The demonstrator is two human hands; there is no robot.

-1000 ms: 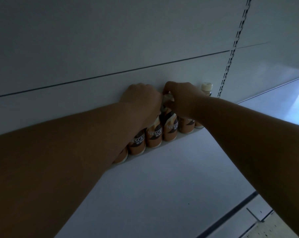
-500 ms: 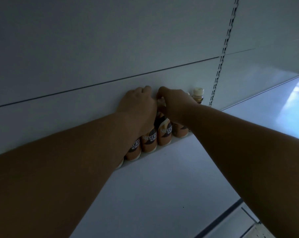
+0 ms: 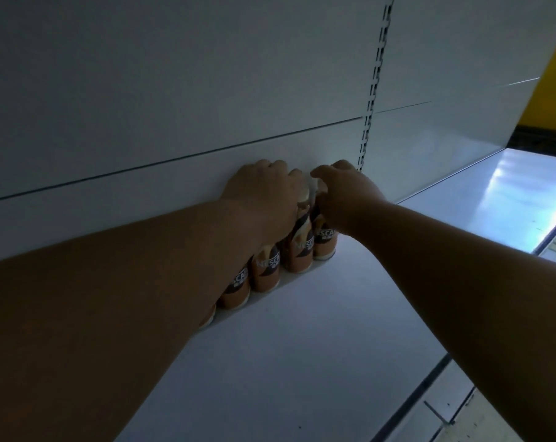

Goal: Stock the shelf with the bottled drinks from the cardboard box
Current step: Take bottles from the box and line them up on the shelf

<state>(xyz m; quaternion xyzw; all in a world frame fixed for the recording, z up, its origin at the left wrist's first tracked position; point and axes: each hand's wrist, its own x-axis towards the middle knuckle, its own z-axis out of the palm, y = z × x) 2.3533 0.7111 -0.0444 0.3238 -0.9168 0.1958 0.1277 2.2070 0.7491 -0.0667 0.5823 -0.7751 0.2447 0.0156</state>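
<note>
Several brown coffee bottles (image 3: pixel 265 272) stand in a row against the back panel of the white shelf (image 3: pixel 302 346). My left hand (image 3: pixel 263 193) lies curled over the tops of the bottles in the middle of the row, and its forearm hides the row's left end. My right hand (image 3: pixel 343 196) grips the neck of the rightmost bottle (image 3: pixel 325 242), covering its cap. A cream cap (image 3: pixel 303 196) shows between the two hands. The cardboard box is not in view.
The white back panel (image 3: pixel 174 90) rises behind the row, with a slotted upright rail (image 3: pixel 370 100) just right of my right hand. The shelf's front edge (image 3: pixel 423 387) runs at lower right. A yellow wall (image 3: pixel 554 81) shows at far right.
My right hand has moved right along the row onto the end bottle, whose cream cap was showing before. My left hand has stayed on the bottle tops.
</note>
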